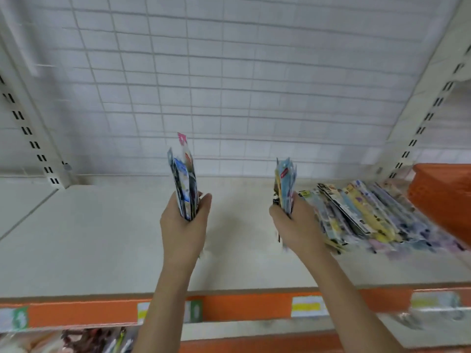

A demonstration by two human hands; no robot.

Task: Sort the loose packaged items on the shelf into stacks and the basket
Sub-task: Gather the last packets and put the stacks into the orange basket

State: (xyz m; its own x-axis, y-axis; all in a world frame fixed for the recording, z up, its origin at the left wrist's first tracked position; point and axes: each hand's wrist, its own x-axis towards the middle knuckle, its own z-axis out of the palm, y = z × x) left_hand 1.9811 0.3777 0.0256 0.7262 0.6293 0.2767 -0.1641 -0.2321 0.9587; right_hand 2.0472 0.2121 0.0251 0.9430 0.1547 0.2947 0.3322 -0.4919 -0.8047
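Both hands are raised over the shelf [102, 238], well apart: my left hand [183, 225] clamps one upright bundle of flat packets [184, 179] by its lower edge, my right hand [293, 225] another [285, 184]. They look light, thin and slippery, so I pinch low across the whole sheaf. Beyond my right hand, a leaning row of packets [362, 215] rests against the orange basket [443, 197].

Both arms reach forward, left hand [183, 225] and right hand [295, 225] each closed in a grip.
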